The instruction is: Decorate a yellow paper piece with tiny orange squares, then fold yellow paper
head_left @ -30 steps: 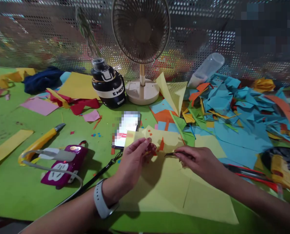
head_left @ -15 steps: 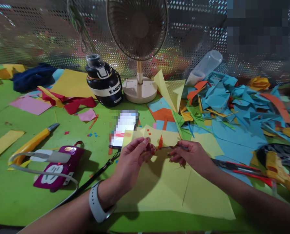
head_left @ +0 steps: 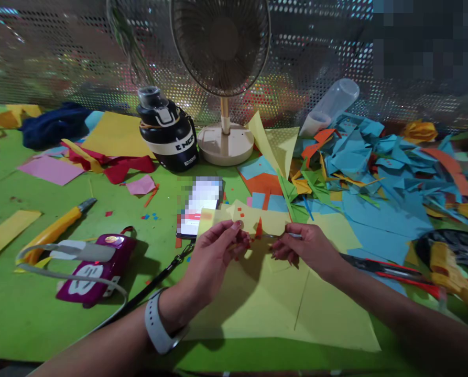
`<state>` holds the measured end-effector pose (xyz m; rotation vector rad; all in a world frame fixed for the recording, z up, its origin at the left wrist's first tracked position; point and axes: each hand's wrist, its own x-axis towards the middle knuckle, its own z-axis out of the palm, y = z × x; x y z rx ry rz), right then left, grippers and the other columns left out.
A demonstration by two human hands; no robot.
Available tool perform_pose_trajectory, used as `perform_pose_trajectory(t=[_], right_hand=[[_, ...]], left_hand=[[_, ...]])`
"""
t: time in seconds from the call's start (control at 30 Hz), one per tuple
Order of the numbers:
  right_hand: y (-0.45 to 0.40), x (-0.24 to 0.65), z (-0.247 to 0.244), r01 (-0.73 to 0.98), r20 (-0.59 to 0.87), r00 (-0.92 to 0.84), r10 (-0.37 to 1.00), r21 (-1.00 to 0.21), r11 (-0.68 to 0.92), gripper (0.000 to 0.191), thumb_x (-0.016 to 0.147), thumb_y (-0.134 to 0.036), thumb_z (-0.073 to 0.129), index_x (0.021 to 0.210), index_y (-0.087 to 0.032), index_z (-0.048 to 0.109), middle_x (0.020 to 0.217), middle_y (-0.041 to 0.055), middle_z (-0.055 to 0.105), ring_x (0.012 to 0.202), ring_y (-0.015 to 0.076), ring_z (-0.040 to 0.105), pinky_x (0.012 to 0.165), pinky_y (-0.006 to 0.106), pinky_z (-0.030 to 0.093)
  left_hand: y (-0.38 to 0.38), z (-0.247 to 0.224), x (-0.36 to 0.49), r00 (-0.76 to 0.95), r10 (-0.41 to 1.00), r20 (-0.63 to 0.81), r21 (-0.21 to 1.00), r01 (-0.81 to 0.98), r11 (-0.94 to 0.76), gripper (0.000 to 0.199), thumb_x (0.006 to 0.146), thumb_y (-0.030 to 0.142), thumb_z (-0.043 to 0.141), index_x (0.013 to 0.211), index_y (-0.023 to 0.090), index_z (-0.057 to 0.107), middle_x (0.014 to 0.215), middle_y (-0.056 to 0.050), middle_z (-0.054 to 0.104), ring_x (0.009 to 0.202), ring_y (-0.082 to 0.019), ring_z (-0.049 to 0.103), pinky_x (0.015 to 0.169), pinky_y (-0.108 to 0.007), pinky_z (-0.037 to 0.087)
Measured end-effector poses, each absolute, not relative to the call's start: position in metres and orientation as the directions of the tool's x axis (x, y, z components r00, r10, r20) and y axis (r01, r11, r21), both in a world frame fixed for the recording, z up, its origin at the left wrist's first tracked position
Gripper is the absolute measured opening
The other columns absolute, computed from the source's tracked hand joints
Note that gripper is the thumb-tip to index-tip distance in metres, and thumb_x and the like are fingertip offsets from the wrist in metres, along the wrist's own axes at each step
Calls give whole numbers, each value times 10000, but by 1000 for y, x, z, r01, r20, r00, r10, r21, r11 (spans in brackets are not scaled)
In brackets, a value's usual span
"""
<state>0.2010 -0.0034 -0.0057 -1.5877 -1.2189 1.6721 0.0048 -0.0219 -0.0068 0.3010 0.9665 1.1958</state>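
Observation:
My left hand (head_left: 214, 262) is closed in a pinch over a pale yellow sheet of paper (head_left: 336, 319), thumb against the fingers. What lies between these fingertips is too small to name, though red specks show beside them. Close by on the right, my right hand (head_left: 308, 248) pinches a thin, metallic-looking tool (head_left: 272, 236) whose tip points towards the left fingers. Its exact kind is blurred. Under and behind the fingers lie a narrow orange paper sliver (head_left: 259, 228) and tiny red paper bits (head_left: 240, 210).
A phone (head_left: 200, 207) lies behind my left hand. Further left are a purple power bank (head_left: 100, 267) with a cable and a yellow-handled cutter (head_left: 56, 228). A bottle (head_left: 169, 136) and a fan (head_left: 226, 144) stand behind. Blue paper scraps (head_left: 351, 146) heap up at right.
My right hand has shifted very slightly and the thin tool between the hands shows less clearly. My left hand keeps its pinch in nearly the same place.

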Motion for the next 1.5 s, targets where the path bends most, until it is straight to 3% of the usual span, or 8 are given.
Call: perform_pose_trajectory(t=[0.53, 0.77, 1.03, 1.5], right_hand=[[-3, 199, -5, 248, -506, -178, 844, -853, -459, 102, 767, -211, 593, 686, -155, 619, 683, 70, 732, 575, 139, 697, 362, 141, 360], [-2, 195, -6, 237, -517, -184, 836, -849, -473, 142, 769, -288, 628, 735, -151, 609, 738, 78, 734, 578, 153, 704, 336, 144, 294], [-4, 194, -6, 215, -500, -148, 853, -858, -466, 206, 748, -349, 657, 734, -148, 614, 735, 66, 724, 536, 132, 679, 357, 160, 359], [2, 187, -7, 232, -450, -130, 883, -880, -414, 95, 805, -201, 589, 731, -145, 604, 774, 71, 728, 566, 131, 700, 308, 100, 306]], left_hand=[[-22, -9, 5, 66, 882, -466, 678, -614, 404, 117, 678, 232, 776, 746, 180, 697, 705, -20, 703, 664, -134, 655, 727, -291, 515], [-21, -7, 6, 65, 860, -506, 661, -611, 435, 165, 649, 233, 796, 751, 163, 687, 676, -14, 700, 655, -123, 648, 676, -243, 506], [-24, -5, 6, -6, 941, -339, 744, -614, 264, 126, 686, 233, 779, 780, 184, 710, 728, 1, 713, 700, -108, 647, 724, -229, 496], [-23, -15, 12, -42, 916, -400, 644, -724, 248, 125, 681, 166, 777, 770, 200, 697, 820, 7, 727, 800, -114, 668, 836, -245, 498]])
